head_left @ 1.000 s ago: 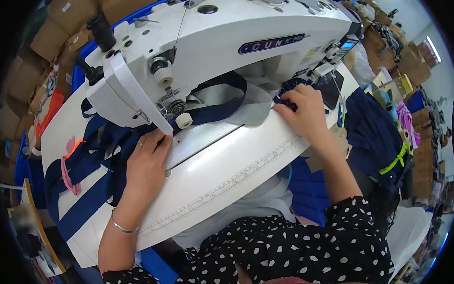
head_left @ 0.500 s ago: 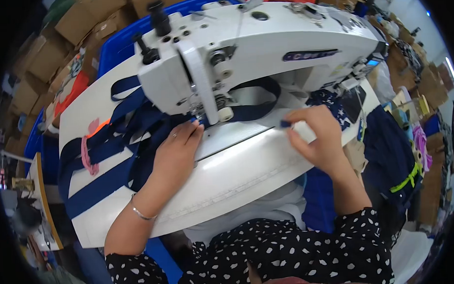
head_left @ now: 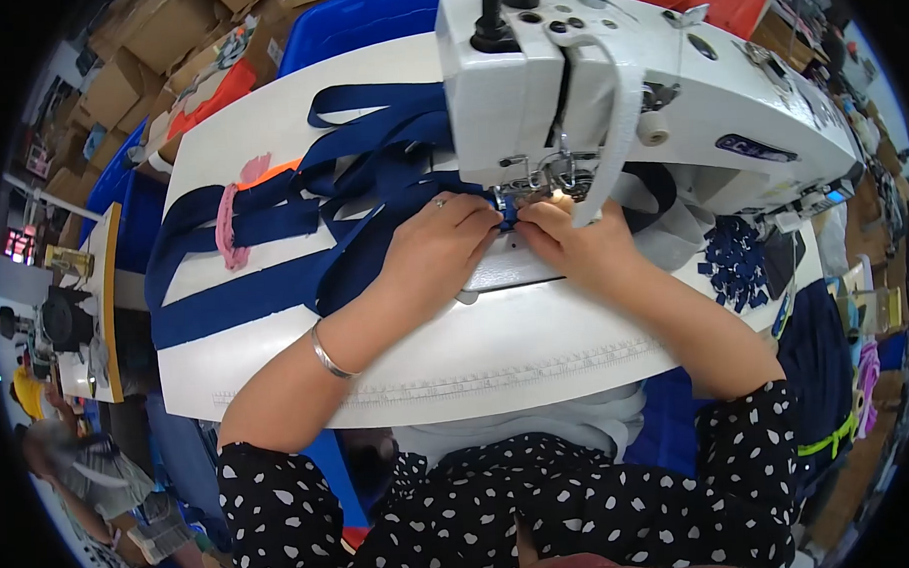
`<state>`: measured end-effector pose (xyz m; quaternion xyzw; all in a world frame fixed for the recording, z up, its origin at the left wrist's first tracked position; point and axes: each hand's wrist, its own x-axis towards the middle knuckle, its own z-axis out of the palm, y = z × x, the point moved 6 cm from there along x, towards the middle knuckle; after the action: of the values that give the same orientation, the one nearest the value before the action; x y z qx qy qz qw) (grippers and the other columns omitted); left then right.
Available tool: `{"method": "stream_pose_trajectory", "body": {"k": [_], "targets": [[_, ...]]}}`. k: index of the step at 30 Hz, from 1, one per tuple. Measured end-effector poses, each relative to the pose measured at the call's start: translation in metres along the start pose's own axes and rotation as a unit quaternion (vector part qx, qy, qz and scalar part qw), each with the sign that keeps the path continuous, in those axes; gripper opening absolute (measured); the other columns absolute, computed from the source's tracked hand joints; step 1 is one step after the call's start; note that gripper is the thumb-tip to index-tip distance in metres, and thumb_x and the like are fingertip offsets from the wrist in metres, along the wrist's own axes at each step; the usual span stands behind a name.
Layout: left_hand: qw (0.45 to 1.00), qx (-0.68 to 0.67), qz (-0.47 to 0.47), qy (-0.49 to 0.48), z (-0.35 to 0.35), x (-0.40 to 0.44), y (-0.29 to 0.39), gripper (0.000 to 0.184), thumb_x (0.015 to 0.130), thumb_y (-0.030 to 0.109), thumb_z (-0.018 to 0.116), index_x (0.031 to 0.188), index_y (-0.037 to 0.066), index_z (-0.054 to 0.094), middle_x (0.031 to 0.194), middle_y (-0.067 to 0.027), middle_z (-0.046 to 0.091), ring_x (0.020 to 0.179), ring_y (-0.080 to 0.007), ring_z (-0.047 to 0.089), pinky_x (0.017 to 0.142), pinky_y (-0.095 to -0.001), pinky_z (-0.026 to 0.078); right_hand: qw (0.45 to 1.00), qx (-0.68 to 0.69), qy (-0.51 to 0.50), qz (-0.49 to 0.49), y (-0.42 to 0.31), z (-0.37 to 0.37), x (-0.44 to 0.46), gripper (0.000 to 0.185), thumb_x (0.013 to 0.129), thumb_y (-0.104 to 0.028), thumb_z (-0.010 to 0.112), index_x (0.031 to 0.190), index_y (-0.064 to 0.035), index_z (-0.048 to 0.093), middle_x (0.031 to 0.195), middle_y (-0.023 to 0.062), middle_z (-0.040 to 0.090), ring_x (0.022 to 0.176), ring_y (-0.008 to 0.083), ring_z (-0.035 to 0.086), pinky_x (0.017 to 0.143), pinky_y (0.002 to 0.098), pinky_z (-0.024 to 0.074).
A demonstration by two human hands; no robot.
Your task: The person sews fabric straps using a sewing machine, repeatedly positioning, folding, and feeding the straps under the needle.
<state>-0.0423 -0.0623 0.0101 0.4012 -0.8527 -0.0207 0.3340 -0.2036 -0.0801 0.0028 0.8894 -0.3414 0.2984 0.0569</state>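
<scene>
Both hands at the needle of the white metal sewing machine [head_left: 709, 105]. Left hand [head_left: 435, 247] comes in from 8 o'clock, right hand [head_left: 595, 247] from 4. Fingers bent, tips touching the small bright-blue fabric piece [head_left: 509, 214] under the presser foot, between them. Can't tell whether either one pinches it or just presses; grip too small to read. Long navy fabric strap [head_left: 237, 312] lies looped at 9 o'clock from the needle, pink cloth tie [head_left: 226, 227] around part of it. Heap of small navy-and-white pieces [head_left: 736, 264] at 4, on the white tabletop [head_left: 277, 355].
</scene>
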Motion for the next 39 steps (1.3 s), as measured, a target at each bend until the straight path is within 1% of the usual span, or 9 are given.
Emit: {"method": "stream_pose_trajectory", "body": {"k": [4,6,13,15,18,25,27,37,39], "targets": [[0.999,-0.023,-0.023,0.006,0.0,0.005,-0.007,0.012,0.087,0.01,0.071,0.098,0.007,0.07,0.099,-0.0051,0.067,0.089,-0.0272,0.064,0.077,-0.036,0.055,1.0,0.015,-0.001,-0.005,0.001,-0.002,0.0,0.021,0.078,-0.013,0.081,0.096,-0.0135,0.071,0.098,0.0019,0.074,0.08,0.0228,0.073,0.069,0.0388,0.0593],[0.998,-0.052,-0.04,0.014,0.0,0.006,-0.011,0.01,0.087,0.01,0.071,0.096,0.007,0.07,0.094,-0.0073,0.067,0.087,-0.029,0.064,0.076,-0.038,0.054,0.996,0.054,0.048,-0.054,-0.001,-0.008,0.003,0.024,0.076,-0.014,0.078,0.096,-0.0091,0.066,0.076,0.0074,0.06,0.064,0.0291,0.06,0.054,0.0421,0.0508],[0.985,-0.118,-0.12,0.029,-0.002,0.008,-0.016,0.009,0.088,0.009,0.07,0.095,0.004,0.069,0.09,-0.0113,0.068,0.086,-0.0326,0.064,0.076,-0.0407,0.052,0.996,0.055,0.046,-0.056,0.002,-0.001,0.001,0.027,0.073,-0.011,0.078,0.096,-0.01,0.065,0.076,0.0066,0.061,0.064,0.0293,0.061,0.054,0.0428,0.0508],[0.978,-0.142,-0.148,0.023,-0.001,0.008,-0.02,0.009,0.088,0.008,0.07,0.095,0.003,0.07,0.09,-0.0115,0.068,0.086,-0.0329,0.064,0.077,-0.0406,0.052,0.999,0.034,0.009,-0.027,0.005,0.005,0.0,0.022,0.078,-0.009,0.08,0.099,-0.0113,0.073,0.094,0.0026,0.073,0.078,0.0231,0.072,0.065,0.0363,0.0565],[0.972,-0.161,-0.168,0.026,0.001,0.006,-0.022,0.01,0.087,0.008,0.07,0.095,0.003,0.07,0.089,-0.0113,0.068,0.086,-0.0321,0.064,0.077,-0.0396,0.052,0.999,0.039,0.021,-0.027,-0.001,0.0,0.009,0.02,0.078,-0.009,0.08,0.097,-0.0106,0.073,0.088,0.0031,0.072,0.074,0.0229,0.071,0.062,0.0364,0.0549],[0.968,-0.183,-0.17,0.022,0.0,0.006,-0.023,0.009,0.086,0.007,0.07,0.095,0.003,0.071,0.09,-0.0109,0.068,0.087,-0.0312,0.065,0.077,-0.0383,0.052,0.999,0.017,0.015,0.026,-0.001,0.005,0.012,0.014,0.079,-0.011,0.08,0.088,-0.0106,0.069,0.077,0.0038,0.067,0.064,0.0227,0.067,0.054,0.0379,0.0506],[0.971,-0.167,-0.172,-0.012,0.002,0.006,-0.022,0.015,0.09,0.003,0.069,0.104,0.002,0.073,0.097,-0.0111,0.069,0.085,-0.0212,0.066,0.073,-0.03,0.052,0.999,0.002,0.023,0.023,-0.002,0.006,0.01,0.012,0.081,-0.013,0.079,0.086,-0.0115,0.068,0.074,0.0043,0.065,0.063,0.0228,0.066,0.052,0.0371,0.0494],[0.978,-0.15,-0.141,-0.013,0.001,0.006,-0.019,0.015,0.088,0.003,0.07,0.103,0.002,0.073,0.099,-0.0101,0.07,0.089,-0.0237,0.067,0.077,-0.0308,0.053,0.999,-0.026,0.025,0.012,-0.001,0.009,0.008,0.012,0.083,-0.018,0.078,0.088,-0.0136,0.068,0.072,0.0015,0.062,0.061,0.0216,0.064,0.052,0.0361,0.0499],[0.982,-0.135,-0.133,-0.02,0.001,0.006,-0.016,0.015,0.087,0.004,0.072,0.102,0.004,0.073,0.1,-0.009,0.071,0.091,-0.0249,0.067,0.079,-0.0323,0.054,0.999,0.008,0.041,0.001,-0.001,0.008,0.009,0.03,0.074,-0.017,0.079,0.1,-0.0142,0.065,0.07,0.0053,0.061,0.06,0.0284,0.063,0.05,0.0419,0.0522]]}}
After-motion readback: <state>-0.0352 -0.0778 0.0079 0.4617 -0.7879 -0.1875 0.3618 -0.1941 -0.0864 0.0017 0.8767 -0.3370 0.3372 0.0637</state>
